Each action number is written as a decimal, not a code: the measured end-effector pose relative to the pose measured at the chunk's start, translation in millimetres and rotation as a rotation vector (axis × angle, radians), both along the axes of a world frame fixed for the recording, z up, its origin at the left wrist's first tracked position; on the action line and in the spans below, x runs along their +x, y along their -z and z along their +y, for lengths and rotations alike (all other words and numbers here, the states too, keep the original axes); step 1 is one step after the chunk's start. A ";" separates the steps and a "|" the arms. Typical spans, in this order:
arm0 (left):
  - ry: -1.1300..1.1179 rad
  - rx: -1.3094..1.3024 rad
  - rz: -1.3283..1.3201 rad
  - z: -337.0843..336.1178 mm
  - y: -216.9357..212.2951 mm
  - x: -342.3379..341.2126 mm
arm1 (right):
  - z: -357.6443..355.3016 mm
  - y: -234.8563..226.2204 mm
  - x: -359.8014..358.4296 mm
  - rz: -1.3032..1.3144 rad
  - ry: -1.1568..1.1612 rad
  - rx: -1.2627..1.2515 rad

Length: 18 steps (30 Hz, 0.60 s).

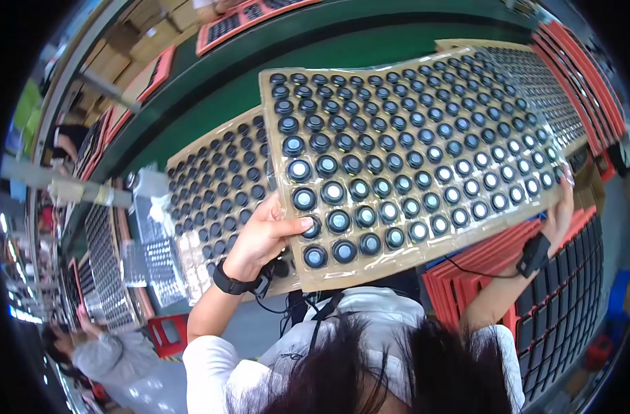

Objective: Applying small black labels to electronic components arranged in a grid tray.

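Observation:
I hold up a tan cardboard sheet (342,276) carrying several rows of small black round parts (353,164) with shiny, pale tops. Clear plastic film covers the sheet, which tilts toward me. Gripping its lower left edge is my left hand (260,234), the thumb lying over the film beside a corner part and the fingers mostly hidden behind. At the right edge my right hand (563,200) is closed on the border, its fingers partly hidden by the sheet. A similar loaded sheet (208,141) lies behind it on the left, partly covered.
A green work surface (211,96) runs across the back. Red trays (580,90) are stacked at the far right, with more red-edged black trays (560,290) below. Clear plastic trays (164,269) stand at left, near a red stool (166,336). Another person (115,355) is at the lower left.

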<state>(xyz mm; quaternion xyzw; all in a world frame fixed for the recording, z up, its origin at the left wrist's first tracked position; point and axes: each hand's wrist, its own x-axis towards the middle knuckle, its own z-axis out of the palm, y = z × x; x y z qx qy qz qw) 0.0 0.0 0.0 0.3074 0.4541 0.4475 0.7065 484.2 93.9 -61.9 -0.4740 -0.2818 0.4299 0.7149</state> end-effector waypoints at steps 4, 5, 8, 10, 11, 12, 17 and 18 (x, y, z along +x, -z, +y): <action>-0.082 0.016 -0.048 -4.1 3.9 14.8 | 15.5 -2.5 10.9 0.126 -0.089 -0.065; -0.068 0.029 -0.052 -5.4 5.5 12.8 | 3.0 -17.0 -15.9 0.046 -0.012 0.026; -0.036 0.050 -0.066 -32.6 7.0 -14.6 | -40.2 -34.2 -74.6 -0.093 0.069 0.120; -0.062 0.024 -0.035 -73.6 -0.1 -47.6 | -76.3 -40.6 -117.5 -0.194 0.068 0.126; -0.067 0.011 -0.024 -95.8 -3.9 -65.4 | -97.2 -46.0 -137.1 -0.248 0.075 0.131; -0.072 0.012 -0.028 -116.7 -7.8 -84.1 | -118.6 -54.2 -154.3 -0.306 0.091 0.138; -0.144 0.020 0.002 -189.7 -14.5 -136.7 | -177.4 -70.1 -196.5 -0.431 0.036 0.192; -0.175 0.030 0.005 -195.3 -15.3 -137.3 | -178.6 -68.7 -196.4 -0.431 -0.003 0.205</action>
